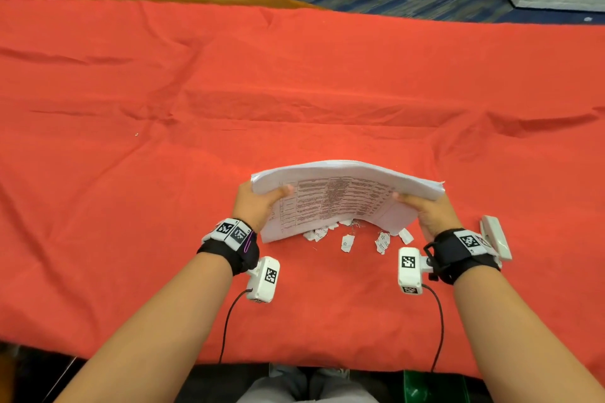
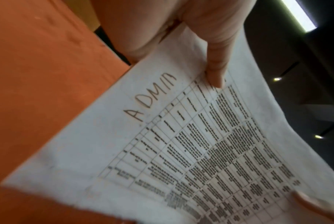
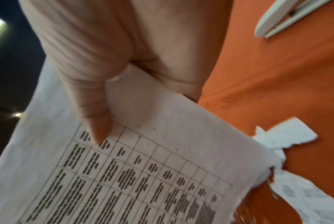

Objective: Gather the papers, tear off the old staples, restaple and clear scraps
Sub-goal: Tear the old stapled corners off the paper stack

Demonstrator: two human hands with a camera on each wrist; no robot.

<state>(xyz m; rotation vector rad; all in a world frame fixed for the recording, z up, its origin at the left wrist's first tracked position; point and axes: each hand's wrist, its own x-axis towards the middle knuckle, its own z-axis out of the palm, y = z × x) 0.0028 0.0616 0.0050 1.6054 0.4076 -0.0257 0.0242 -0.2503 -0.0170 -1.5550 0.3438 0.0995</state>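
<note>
Thumbs are laid flat on the printed face of the paper stack (image 1: 347, 193), the remaining fingers being curled behind it, so that the stack is gripped at one end by the left hand (image 1: 253, 206) and at the other by the right hand (image 1: 432, 211). Its long axis is held left to right, bowed upward, the lower edge resting on the red cloth (image 1: 294, 82). Torn scraps (image 1: 347, 243) are scattered just beneath. A white stapler (image 1: 496, 235) is seen beside the right wrist.
</note>
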